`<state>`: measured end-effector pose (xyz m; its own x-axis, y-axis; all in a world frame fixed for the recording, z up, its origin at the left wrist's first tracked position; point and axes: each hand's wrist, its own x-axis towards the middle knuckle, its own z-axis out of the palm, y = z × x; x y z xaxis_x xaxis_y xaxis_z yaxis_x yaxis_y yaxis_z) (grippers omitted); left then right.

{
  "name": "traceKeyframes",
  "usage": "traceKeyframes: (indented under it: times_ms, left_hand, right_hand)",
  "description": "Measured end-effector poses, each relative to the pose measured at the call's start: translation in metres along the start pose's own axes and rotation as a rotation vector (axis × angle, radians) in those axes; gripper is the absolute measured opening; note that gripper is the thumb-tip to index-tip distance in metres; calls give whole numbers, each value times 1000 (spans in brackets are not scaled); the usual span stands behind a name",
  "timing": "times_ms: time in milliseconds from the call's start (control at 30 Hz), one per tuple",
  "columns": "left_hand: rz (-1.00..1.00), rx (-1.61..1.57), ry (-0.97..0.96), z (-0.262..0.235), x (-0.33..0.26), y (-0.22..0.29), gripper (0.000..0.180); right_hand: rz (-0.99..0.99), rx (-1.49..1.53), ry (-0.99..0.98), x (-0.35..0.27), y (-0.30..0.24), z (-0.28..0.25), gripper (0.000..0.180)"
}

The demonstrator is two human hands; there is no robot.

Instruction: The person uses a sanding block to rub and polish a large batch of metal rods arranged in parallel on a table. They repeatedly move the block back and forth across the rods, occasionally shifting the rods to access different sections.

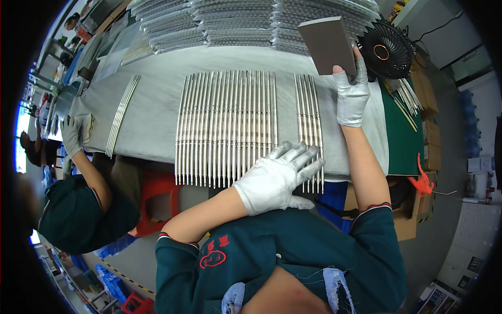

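Both my hands wear whitish work gloves. My right hand is raised over the right side of the table and grips a flat brown-grey rectangular block with a paler edge. Thumb and fingertips hold its lower right corner. Fingers spread, my left hand rests over the near ends of a small group of shiny metal rods. Just left of it lies a wide row of similar metal rods, side by side. The left palm covers some of the near ends.
Stacks of clear, ridged plastic trays line the far edge. A black fan stands at the far right. Further left are a few thin rods and a co-worker's gloved hand. A red-handled tool sits by the right table edge.
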<state>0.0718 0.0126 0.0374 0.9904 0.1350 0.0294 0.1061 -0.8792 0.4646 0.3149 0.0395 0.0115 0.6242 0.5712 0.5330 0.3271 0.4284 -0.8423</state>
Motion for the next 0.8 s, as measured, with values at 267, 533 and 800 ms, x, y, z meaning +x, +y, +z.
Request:
traceKeyframes:
  times_ms: [267, 533, 800]
  left_hand:
    - [-358, 301, -37, -12, -51, -19, 104]
    - [-212, 182, -34, -1, -19, -7, 100]
    - [-138, 144, -13, 7, -8, -8, 99]
  right_hand:
    - [101, 80, 95, 4, -18, 5, 58]
    - [51, 53, 3, -2, -3, 4, 61]
    - [48, 8, -53, -6, -5, 3, 60]
